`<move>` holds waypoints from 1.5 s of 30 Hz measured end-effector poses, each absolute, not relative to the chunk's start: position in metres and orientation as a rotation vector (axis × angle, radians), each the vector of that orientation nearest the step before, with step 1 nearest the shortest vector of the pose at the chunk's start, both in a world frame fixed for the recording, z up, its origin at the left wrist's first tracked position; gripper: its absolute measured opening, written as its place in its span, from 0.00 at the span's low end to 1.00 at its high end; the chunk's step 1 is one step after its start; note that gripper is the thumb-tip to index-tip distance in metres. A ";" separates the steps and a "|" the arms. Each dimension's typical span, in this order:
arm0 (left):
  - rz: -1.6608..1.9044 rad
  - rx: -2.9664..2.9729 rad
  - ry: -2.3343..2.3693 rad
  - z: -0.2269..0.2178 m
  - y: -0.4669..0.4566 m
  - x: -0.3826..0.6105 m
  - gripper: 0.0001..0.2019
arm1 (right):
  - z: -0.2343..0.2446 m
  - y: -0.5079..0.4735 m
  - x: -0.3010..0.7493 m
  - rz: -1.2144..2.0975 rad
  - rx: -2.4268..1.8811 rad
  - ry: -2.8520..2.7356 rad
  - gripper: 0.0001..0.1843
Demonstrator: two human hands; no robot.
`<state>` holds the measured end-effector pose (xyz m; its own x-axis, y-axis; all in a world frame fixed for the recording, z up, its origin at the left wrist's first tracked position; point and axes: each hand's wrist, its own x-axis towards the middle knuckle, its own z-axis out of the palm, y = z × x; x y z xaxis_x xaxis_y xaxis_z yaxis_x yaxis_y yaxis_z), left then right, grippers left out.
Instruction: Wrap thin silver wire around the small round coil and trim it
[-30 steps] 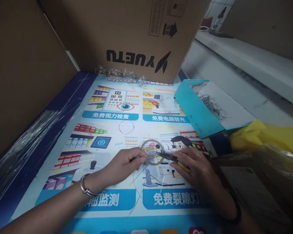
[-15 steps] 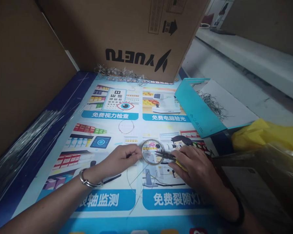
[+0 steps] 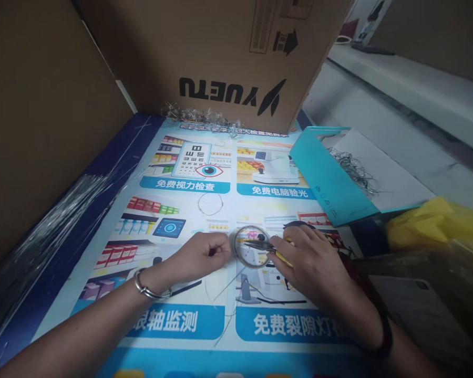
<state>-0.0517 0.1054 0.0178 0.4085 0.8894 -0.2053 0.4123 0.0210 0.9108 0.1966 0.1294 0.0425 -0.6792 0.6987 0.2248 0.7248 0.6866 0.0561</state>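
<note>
My right hand (image 3: 309,260) is wrapped round a pair of pliers (image 3: 262,245) with yellow handles and dark, pointed jaws. Those jaws reach over a thin-rimmed round ring (image 3: 237,252) on the printed sheet (image 3: 216,357). Just left of the ring, my left hand (image 3: 205,254) is closed with thumb and fingers pressed together; whatever it may hold is too small to make out. Thin wires (image 3: 230,281) trail across the sheet below the ring. A fine reddish loop (image 3: 210,212) lies farther up.
Cardboard boxes (image 3: 224,47) stand at the back and left. Long silvery strands (image 3: 59,220) lie at left, clear tangled bits (image 3: 201,115) along the back. At right, a turquoise box (image 3: 331,184) contains a heap of fine wires (image 3: 355,170), near yellow plastic (image 3: 429,223).
The view has shifted slightly, moving the scene rightward. The pliers' jaws reach farther left across the ring. My left fingers, earlier at the ring's edge, are now curled closer, slightly apart from it.
</note>
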 end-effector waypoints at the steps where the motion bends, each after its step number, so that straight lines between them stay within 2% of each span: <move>1: 0.552 1.587 1.187 0.018 0.105 -0.051 0.05 | 0.041 0.130 0.197 -0.208 -1.151 -2.706 0.06; 13: 0.519 1.633 1.224 0.021 0.107 -0.049 0.05 | 0.025 0.130 0.193 -0.187 -1.089 -2.736 0.10; 35: 0.509 1.620 1.214 0.017 0.106 -0.049 0.06 | 0.022 0.131 0.200 -0.229 -1.025 -2.664 0.08; 40: 0.575 1.574 1.132 0.013 0.106 -0.052 0.08 | 0.017 0.125 0.212 0.022 -1.038 -2.519 0.09; 45: 0.729 1.410 1.090 0.019 0.099 -0.047 0.12 | 0.019 0.111 0.218 0.711 -1.097 -2.087 0.09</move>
<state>-0.0466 0.0987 0.0192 0.3751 0.9136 -0.1571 0.2031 0.0844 0.9755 0.2176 0.1105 0.0186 -0.4256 0.8527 0.3031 0.4900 0.4987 -0.7150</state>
